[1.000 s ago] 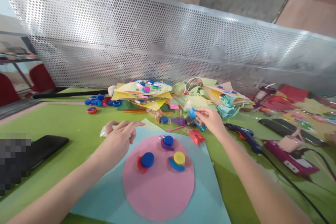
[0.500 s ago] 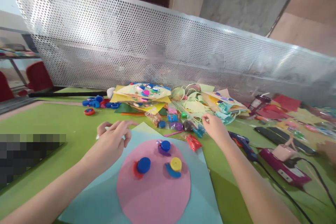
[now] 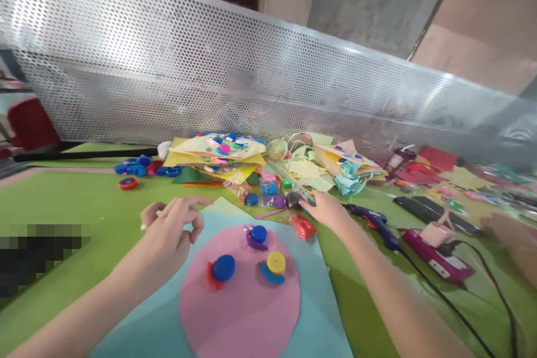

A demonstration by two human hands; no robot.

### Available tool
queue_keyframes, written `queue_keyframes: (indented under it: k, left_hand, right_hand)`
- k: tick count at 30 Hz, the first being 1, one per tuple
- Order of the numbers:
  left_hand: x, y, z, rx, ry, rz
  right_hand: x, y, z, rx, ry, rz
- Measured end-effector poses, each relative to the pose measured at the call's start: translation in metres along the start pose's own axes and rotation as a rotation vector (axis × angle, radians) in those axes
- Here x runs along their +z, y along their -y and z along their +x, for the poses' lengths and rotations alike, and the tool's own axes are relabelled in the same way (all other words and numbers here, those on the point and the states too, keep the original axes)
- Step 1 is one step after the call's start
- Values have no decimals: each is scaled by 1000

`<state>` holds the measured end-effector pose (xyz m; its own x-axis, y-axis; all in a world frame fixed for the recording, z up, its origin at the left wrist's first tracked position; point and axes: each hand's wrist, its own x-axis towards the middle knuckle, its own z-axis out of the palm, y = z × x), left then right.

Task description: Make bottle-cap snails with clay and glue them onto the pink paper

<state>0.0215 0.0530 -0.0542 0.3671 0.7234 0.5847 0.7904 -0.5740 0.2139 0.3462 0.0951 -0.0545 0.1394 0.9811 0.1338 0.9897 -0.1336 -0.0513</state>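
A pink paper circle [image 3: 247, 313] lies on a light blue sheet [image 3: 321, 296]. On it sit three bottle-cap snails: one has a blue cap [image 3: 224, 268] on a red body, one a yellow cap [image 3: 276, 263] on a blue body, one a blue cap [image 3: 259, 234] on a purple body. Over the sheet's left edge hovers my left hand [image 3: 174, 232], its fingers loosely bent and apart, nothing visible in them. My right hand [image 3: 326, 211] reaches among small clay packets, fingertips stretched to the edge of a dark packet [image 3: 292, 199]. Nearer me lies a red clay packet [image 3: 302, 226].
Blue and red caps [image 3: 140, 166] lie at the back left, beside stacked yellow paper crafts [image 3: 218, 151]. To the right are a glue gun [image 3: 375, 222], a maroon power strip [image 3: 438, 257] with cords, and another person's hand [image 3: 507, 232]. A perforated metal screen [image 3: 176, 67] stands behind.
My right hand has moved left and slightly down to the dark packet. My left hand keeps much the same pose, and the view has shifted a little.
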Motion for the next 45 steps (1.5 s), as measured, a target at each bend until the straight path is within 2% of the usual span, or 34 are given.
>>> queue_keyframes:
  k: [2,5,7,10,13,17,21,26,29,31,34,36,39,45]
  left_hand:
    - [-3,-4,1,-45,-35,-145]
    - [-11,-11,2,-151,-10,-447]
    - [-20,-19,2,-223,17,-657]
    - [-32,-33,1,-354,-4,-1027]
    - [-38,-45,-4,-335,-22,-1320]
    - [-42,-53,-11,-333,0,-1535]
    - [-48,-56,-15,-338,35,-1640]
    - [-51,-59,-14,-333,35,-1698]
    - [-52,-61,-13,-314,9,-1688]
    - [-52,-61,-13,-310,10,-1679]
    - [-51,-60,-14,-292,19,-1696]
    - [-51,-59,-15,-287,15,-1712]
    - [-50,-58,-15,-290,10,-1733]
    - [-51,-59,-14,-325,14,-1703]
  right_hand:
    - [2,1,0,-47,3,3]
    - [5,3,-1,-107,-1,9]
    - [7,4,-1,-130,-11,14]
    - [10,2,-1,-149,-26,15]
    - [13,0,1,-145,-33,-17]
    - [19,-3,2,-87,-74,-105]
    - [35,-10,6,-14,-86,-154]
    - [49,-24,18,-58,-152,-217]
    - [42,-29,23,-80,-138,-198]
    - [34,-27,22,-81,-175,-180]
    - [25,-21,17,-104,-361,-142]
    - [22,-16,13,-178,-458,-96]
    - [18,-11,8,-270,-473,-37]
    - [13,-4,3,-311,-489,-12]
